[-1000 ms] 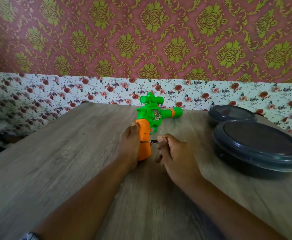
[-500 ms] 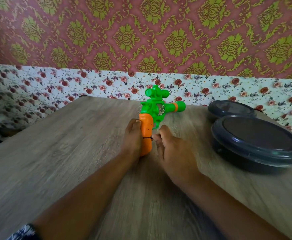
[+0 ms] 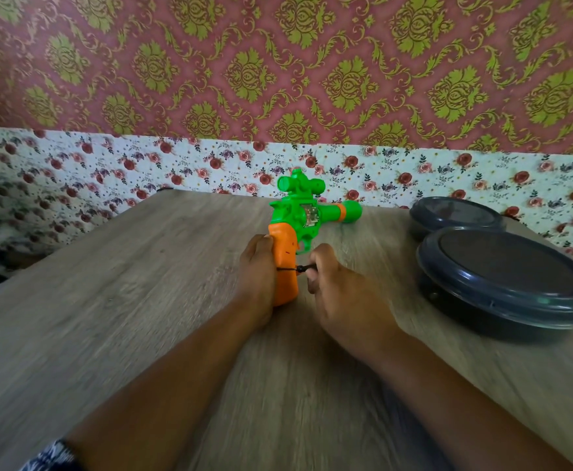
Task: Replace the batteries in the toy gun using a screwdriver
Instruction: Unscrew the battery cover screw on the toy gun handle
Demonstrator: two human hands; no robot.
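Soft, even daylight fills my view, with only faint shadows under my hands (image 3: pixel 312 287). The near surface (image 3: pixel 115 334) smears with motion blur, and the wide lens bows the edges.

Wide bare table (image 3: pixel 115 300) left of the left hand (image 3: pixel 257 270): open passage. Right side blocked by two dark lidded containers (image 3: pixel 506 277), one behind the other, near the right hand (image 3: pixel 339 290). Narrow gap between. Far edge closed by wall (image 3: pixel 278 79), toy gun (image 3: pixel 298 226) in front.
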